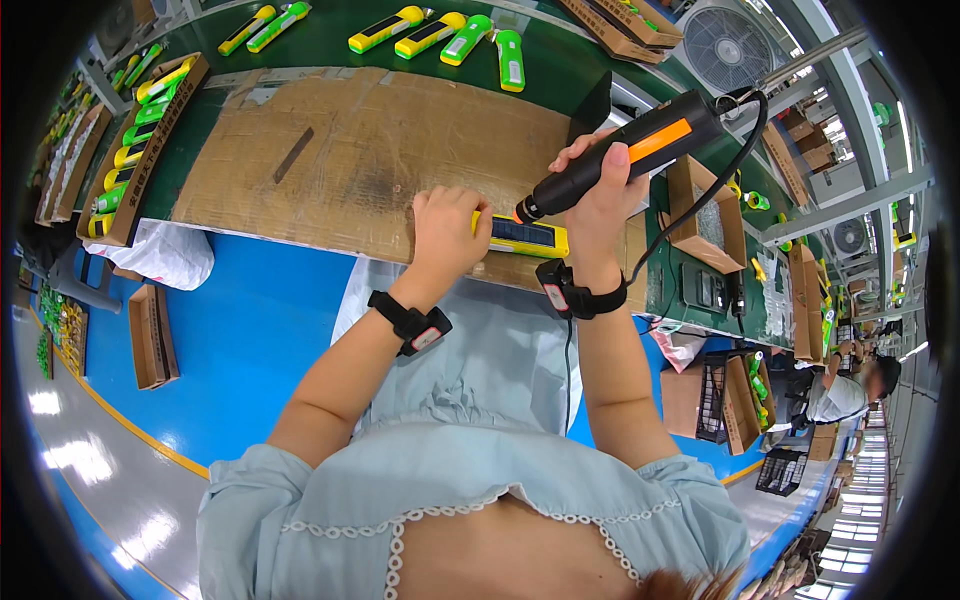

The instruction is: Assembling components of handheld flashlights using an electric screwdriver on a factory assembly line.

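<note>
A yellow flashlight with a dark solar panel (523,232) lies on the brown cardboard sheet (380,130) near the bench's front edge. My left hand (448,228) is closed over the flashlight's left end, pressing it on the cardboard. My right hand (603,205) grips a black electric screwdriver (640,145) with an orange stripe. The screwdriver is tilted, its orange-ringed tip down at the flashlight's upper edge beside my left fingers; whether the bit touches a screw cannot be made out. A black cable runs from the tool's rear.
Several yellow and green flashlights (430,35) lie along the green bench at the back. A carton of flashlights (140,150) stands at left. On the right are a carton with clear bags (705,215) and a black power unit (703,288). A fan (727,48) and a distant person (838,395) are beyond.
</note>
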A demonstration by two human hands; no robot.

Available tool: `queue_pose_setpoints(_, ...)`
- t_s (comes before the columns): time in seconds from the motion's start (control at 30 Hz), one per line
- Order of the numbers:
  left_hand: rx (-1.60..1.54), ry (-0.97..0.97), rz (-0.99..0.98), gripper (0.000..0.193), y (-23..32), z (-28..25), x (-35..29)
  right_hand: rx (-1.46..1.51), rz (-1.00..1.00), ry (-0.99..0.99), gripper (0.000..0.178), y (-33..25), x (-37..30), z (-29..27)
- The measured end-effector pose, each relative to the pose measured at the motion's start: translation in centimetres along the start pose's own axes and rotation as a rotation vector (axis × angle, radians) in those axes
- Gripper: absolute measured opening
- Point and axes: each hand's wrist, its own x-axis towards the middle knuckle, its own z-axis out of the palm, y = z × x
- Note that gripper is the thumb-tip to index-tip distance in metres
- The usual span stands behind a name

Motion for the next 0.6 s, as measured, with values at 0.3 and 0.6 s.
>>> queue_pose_setpoints(0.3, -0.019, -0.076, 0.01, 0.008, -0.2, -0.7, -0.1, 0.044, -0.012, -0.046, 0.025, 1.1, 1.0, 1.8)
queue_pose_setpoints(0.6, -0.039, -0.07, 0.009, 0.008, -0.1, -0.6, -0.2, -0.076, 0.017, -0.083, 0.035, 2.1, 0.6, 2.0)
